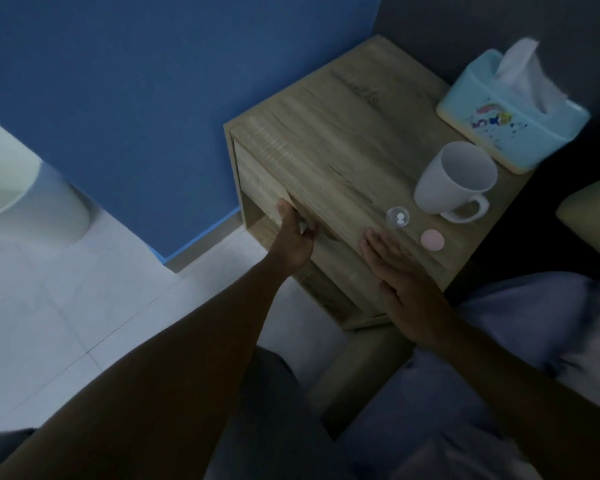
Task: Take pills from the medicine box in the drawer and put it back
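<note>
A wooden nightstand stands against the blue wall, and its drawer front looks closed. My left hand is curled around the lower edge of the drawer front, thumb on the face. Flat on the top's front edge lies my right hand, fingers spread and holding nothing. Just beyond its fingertips sits a small clear round pill container with white pills inside. Its pink round lid lies beside it. The inside of the drawer is hidden.
A white mug stands on the top behind the pill container. A light blue tissue box sits at the back right corner. A pale bin is on the tiled floor at left. My knees and bedding fill the lower right.
</note>
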